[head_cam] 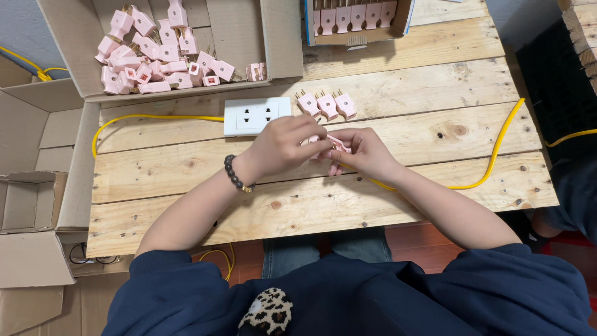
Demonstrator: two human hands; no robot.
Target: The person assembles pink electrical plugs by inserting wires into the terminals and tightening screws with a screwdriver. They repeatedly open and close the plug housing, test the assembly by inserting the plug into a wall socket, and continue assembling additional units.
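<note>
We find both hands meeting over the middle of the wooden table [186, 171], working on one small pink plug [336, 144]. The left hand [283, 146], with a dark bead bracelet [235, 174] at the wrist, has its fingers closed on the near end of the plug; the right hand [364, 152] pinches the other end, fingertips curled under it. The plug sits between the two hands, held just above the boards and just in front of the white socket plate [256, 116]. In our judgement the step goes best with one hand holding the body still while the other does the fine work, the metal prongs kept pointed away from the palms; the part under the fingers is too small for us to read in detail. Three more pink plugs [327, 103] lie in a row just beside the socket plate. A yellow cable [497, 152] runs from the plate across the boards and off both sides. An open cardboard box [249, 37] at the far edge holds a loose heap of pink plugs, and a second box [357, 18] holds them in a neat row. The table is of rough planks with knots; flattened cardboard lies to the left and a dark crate [559, 87] stands to the right.
</note>
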